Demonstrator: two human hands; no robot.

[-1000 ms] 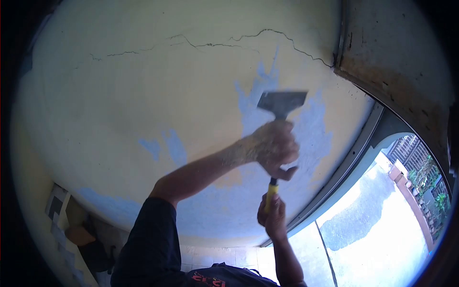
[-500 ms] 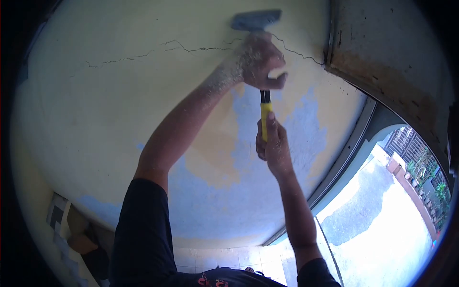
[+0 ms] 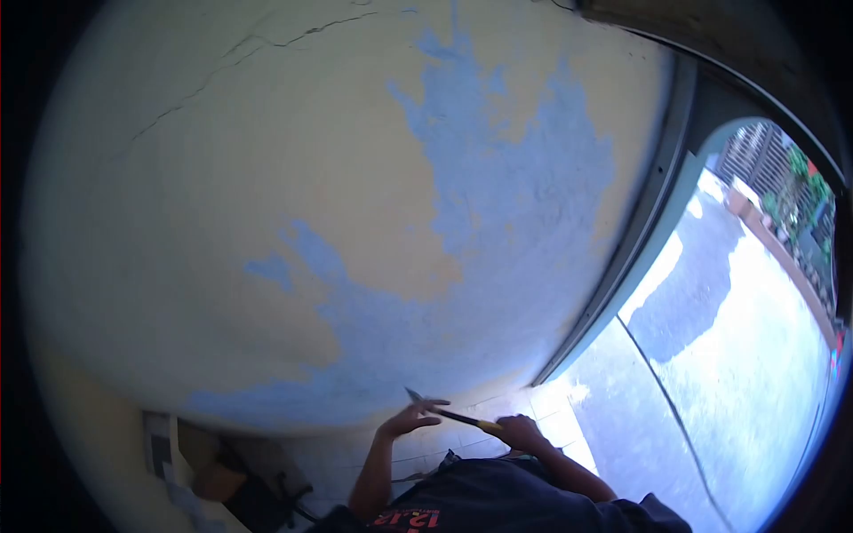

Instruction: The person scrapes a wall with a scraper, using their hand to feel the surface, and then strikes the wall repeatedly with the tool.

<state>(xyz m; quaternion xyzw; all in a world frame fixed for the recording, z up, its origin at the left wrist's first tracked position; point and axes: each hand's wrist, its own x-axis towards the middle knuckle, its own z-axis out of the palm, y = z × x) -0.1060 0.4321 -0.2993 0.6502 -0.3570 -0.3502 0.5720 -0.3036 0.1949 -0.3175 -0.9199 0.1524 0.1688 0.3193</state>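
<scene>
A long-handled scraper (image 3: 460, 417), with a black shaft and a yellow grip section, lies slantwise low in front of my body. My right hand (image 3: 522, 433) is closed round the handle behind the yellow part. At the other end, my left hand (image 3: 410, 419) is at the shaft just below the blade (image 3: 412, 393), its fingers crossing over it and the thumb lying apart below. The blade is seen nearly edge-on, its tip pointing up and left. Behind the tool rises a yellowish wall (image 3: 222, 195) with bare blue patches (image 3: 498, 186).
A long crack (image 3: 302, 35) runs across the upper wall. A dark door frame (image 3: 653, 209) edges the wall on the right, with a bright paved area (image 3: 764, 373) and plants beyond. Dark furniture (image 3: 258, 480) stands at lower left, on pale floor tiles (image 3: 333, 466).
Both hands have come down from high on the wall with the scraper, to waist level. The scraper has turned from upright to slanting, and the view has tilted lower.
</scene>
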